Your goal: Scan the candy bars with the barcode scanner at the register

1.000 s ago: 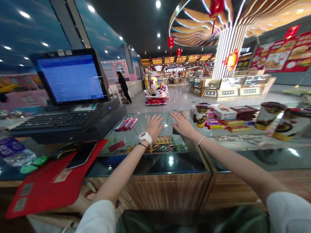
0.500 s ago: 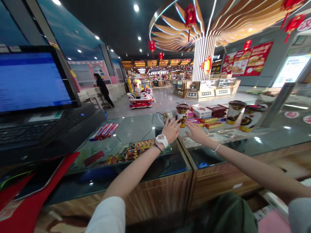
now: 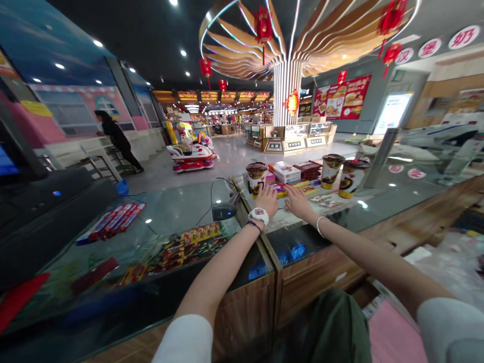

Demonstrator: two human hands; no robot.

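Both my hands reach over the glass counter (image 3: 177, 194), among packaged snacks. My left hand (image 3: 267, 200), with a white watch on its wrist, has its fingers stretched forward just right of a lidded snack cup (image 3: 257, 174). My right hand (image 3: 298, 202) is open, fingers pointing at a flat yellow packet (image 3: 308, 191). Neither hand visibly grips anything; whether the fingertips touch the packets I cannot tell. Behind them lie a stack of white boxes (image 3: 286, 172) and dark red packets (image 3: 308, 169). Two more snack cups (image 3: 331, 171) stand to the right.
A black handheld scanner (image 3: 224, 210) with a cord lies left of my left hand. Red-and-blue snack bars (image 3: 119, 221) rest on the glass further left. A metal post (image 3: 381, 156) rises at the right. A person in black (image 3: 117, 138) stands across the aisle.
The view has swung right. My left hand has moved from the left of the near snack cup to its right, exposing the scanner. My right hand has shifted further right along the packets.
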